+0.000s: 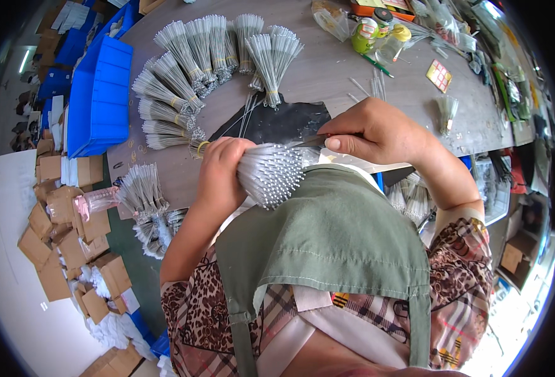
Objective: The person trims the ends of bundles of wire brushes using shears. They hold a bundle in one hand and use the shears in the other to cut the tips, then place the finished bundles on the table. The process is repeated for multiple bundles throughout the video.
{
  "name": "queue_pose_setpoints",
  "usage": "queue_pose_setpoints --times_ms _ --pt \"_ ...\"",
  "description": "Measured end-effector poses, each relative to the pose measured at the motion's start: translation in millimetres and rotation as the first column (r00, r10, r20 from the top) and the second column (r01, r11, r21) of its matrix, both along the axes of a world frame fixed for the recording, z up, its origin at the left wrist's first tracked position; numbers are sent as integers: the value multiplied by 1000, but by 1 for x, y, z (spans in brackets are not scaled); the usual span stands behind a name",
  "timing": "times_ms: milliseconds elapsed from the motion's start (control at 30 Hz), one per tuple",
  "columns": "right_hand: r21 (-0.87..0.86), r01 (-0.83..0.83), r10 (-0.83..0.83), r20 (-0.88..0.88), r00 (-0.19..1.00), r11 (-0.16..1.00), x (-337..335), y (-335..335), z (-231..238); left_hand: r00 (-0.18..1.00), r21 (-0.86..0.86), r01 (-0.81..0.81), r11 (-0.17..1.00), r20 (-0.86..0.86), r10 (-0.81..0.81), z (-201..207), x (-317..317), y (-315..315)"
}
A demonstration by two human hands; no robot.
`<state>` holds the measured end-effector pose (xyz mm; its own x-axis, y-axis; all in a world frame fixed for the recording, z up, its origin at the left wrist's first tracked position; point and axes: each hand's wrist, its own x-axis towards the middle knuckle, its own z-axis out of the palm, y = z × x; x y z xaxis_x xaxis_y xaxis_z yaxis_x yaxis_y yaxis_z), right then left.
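Observation:
A thick bundle of thin, whitish clear rods with bead-like tips [270,176] is gripped in my left hand [222,169], its round end turned toward me above the apron. My right hand [381,132] pinches a slim, dark metal tool [314,141], whose tip reaches the bundle's upper edge. Fingers hide part of the tool, so its exact kind cannot be told. Under both hands lies a black sheet [283,129] on the table. A few loose rods [247,116] stick out past my left hand.
Several banded rod bundles [211,47] fan across the table's far left, with more bundles [140,191] at its left edge. Bottles [365,34], a green pen [378,66] and a small bundle [446,113] lie right. Blue bins [101,94] and cardboard boxes [79,251] stand left.

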<state>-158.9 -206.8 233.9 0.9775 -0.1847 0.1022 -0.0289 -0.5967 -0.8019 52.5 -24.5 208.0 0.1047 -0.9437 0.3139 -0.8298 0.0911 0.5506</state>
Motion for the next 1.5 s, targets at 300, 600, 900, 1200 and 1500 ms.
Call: queue_pose_setpoints --times_ms 300,600,900,1200,1500 --pt "-8 -22 21 -21 1000 1000 3 -1 2 999 9 34 999 13 -34 7 -1 -3" --pt "0 -69 69 -73 995 998 3 -4 7 999 5 26 1000 37 -26 5 -1 -3" --pt "4 -85 85 -16 996 996 4 -4 3 999 33 22 999 32 -23 5 -1 -3" --pt "342 -31 86 -146 986 939 -2 -5 -3 999 100 -28 995 -23 30 5 -2 1" --pt "546 99 103 -327 939 832 -6 3 -8 997 109 -47 993 -55 53 3 -5 0"
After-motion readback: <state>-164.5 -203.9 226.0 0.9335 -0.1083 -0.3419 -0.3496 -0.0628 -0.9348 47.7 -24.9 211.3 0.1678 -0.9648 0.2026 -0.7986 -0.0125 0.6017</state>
